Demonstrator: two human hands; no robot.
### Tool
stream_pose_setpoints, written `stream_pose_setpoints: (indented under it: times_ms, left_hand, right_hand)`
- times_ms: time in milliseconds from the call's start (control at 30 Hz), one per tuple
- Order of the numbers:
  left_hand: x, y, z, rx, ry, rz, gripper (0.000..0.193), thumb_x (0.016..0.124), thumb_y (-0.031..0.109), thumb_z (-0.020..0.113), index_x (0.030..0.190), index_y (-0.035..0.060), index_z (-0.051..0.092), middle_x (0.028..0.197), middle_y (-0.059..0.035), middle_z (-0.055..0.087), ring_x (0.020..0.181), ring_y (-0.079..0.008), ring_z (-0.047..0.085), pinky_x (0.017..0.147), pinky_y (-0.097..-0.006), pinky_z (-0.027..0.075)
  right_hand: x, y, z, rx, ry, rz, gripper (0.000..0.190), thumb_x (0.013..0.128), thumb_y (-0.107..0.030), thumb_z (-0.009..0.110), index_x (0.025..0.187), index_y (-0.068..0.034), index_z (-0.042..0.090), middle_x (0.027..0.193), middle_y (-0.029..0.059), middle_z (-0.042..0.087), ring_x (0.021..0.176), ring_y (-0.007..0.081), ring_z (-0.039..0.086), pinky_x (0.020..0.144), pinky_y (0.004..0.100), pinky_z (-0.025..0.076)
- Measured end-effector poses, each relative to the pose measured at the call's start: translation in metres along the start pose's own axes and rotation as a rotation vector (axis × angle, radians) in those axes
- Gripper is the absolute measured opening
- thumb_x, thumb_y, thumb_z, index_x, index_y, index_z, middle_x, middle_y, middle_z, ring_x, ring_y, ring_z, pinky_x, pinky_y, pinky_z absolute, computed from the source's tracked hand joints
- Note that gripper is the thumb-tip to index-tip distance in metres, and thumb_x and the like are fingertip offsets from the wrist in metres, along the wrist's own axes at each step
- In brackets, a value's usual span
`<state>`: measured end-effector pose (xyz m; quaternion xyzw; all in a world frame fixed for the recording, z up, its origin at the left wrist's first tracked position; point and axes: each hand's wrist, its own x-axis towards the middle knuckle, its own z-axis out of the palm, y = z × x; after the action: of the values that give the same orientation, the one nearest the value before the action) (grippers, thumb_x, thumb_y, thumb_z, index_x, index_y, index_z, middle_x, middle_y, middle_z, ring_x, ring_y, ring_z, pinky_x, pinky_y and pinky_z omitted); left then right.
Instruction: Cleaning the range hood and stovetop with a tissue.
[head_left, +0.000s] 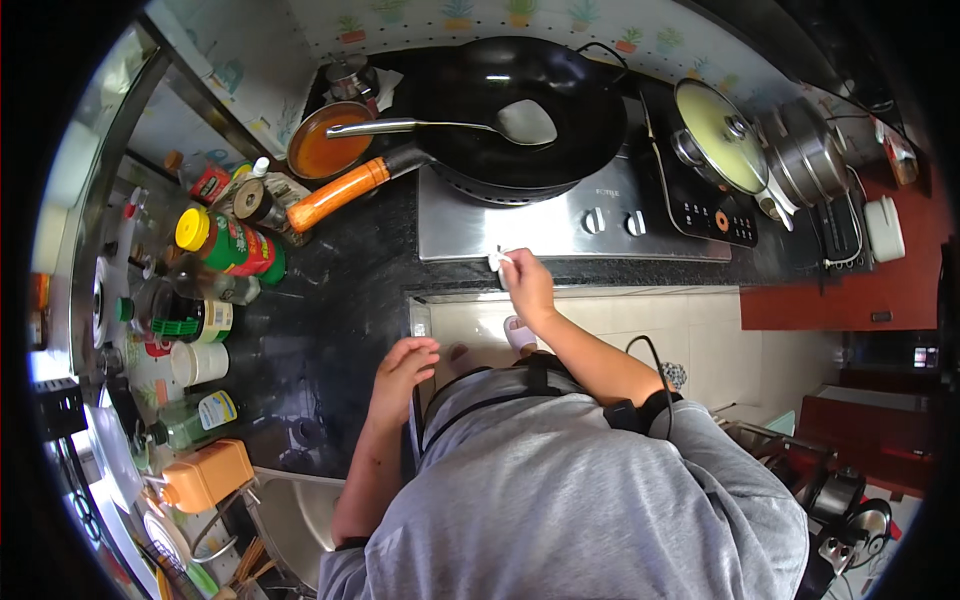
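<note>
Pinched in my right hand (529, 289) is a small crumpled white tissue or cloth (498, 259), at the front edge of the stainless-steel gas hob (480, 229). My left hand (407, 367) holds nothing, its fingers apart and slightly bent, near the corner of the black stone counter (330, 322). On the hob stands a large black wok (465, 97) with a wooden handle (341, 193) pointing left. A metal spatula (525, 122) lies across the wok, its handle reaching over a bowl of orange-red liquid (322, 154).
Right of the wok are an induction cooker (709, 217), a glass-lidded pot (720, 135) and a steel steamer (806, 154). Bottles and jars, among them a green jar with a yellow lid (232, 244), line the left side. A steel sink (292, 517) lies at lower left.
</note>
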<state>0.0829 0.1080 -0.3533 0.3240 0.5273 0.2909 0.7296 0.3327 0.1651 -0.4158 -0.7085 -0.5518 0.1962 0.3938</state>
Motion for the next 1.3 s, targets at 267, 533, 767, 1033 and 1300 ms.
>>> stream_pose_setpoints:
  times_ms: [267,533,767,1033,1300]
  left_hand:
    - [-0.027,-0.019,-0.025,-0.074,0.164,-0.013,0.02,0.092,0.015,0.049,0.108,0.0058,0.058,0.108,-0.0082,0.062,0.098,-0.0166,0.058,0.08,-0.0286,0.047]
    - [-0.04,-0.031,-0.027,-0.192,0.219,0.003,0.019,0.089,0.016,0.052,0.104,0.0086,0.06,0.106,-0.0045,0.062,0.095,-0.0139,0.057,0.079,-0.0265,0.044]
    - [-0.056,-0.033,-0.031,-0.241,0.28,0.006,0.017,0.09,0.017,0.053,0.102,0.0099,0.062,0.106,-0.0035,0.062,0.095,-0.0135,0.057,0.079,-0.0261,0.044]
    - [-0.084,-0.05,-0.057,-0.297,0.447,0.029,0.019,0.091,0.019,0.052,0.105,0.0104,0.06,0.107,-0.0042,0.062,0.099,-0.0157,0.057,0.084,-0.0319,0.044]
    - [-0.07,-0.035,-0.03,-0.292,0.486,0.074,0.02,0.09,0.017,0.052,0.106,0.0084,0.06,0.107,-0.0037,0.062,0.099,-0.0149,0.057,0.084,-0.0298,0.044]
  right_hand:
    - [0.033,0.053,-0.048,-0.456,0.206,-0.082,0.03,0.087,-0.01,0.051,0.116,0.001,0.054,0.09,0.0174,0.061,0.084,0.0319,0.06,0.072,0.0421,0.049]
    - [0.04,-0.008,0.005,-0.629,-0.203,-0.174,0.043,0.077,0.001,0.05,0.12,0.004,0.05,0.097,0.0205,0.056,0.09,0.0353,0.056,0.079,0.0406,0.048]
    - [0.027,-0.076,0.108,-0.438,-0.373,-0.66,0.028,0.075,-0.005,0.052,0.103,0.0,0.057,0.088,0.0151,0.059,0.082,0.0302,0.059,0.073,0.0391,0.049]
    - [0.015,-0.054,0.047,-0.192,-0.269,-0.733,0.047,0.064,0.005,0.058,0.109,-0.007,0.059,0.078,0.0107,0.057,0.076,0.0295,0.056,0.068,0.0406,0.045]
    - [0.027,0.047,-0.06,-0.471,-0.292,-0.759,0.027,0.075,-0.003,0.061,0.1,-0.011,0.064,0.086,0.009,0.06,0.078,0.0266,0.058,0.069,0.0369,0.048]
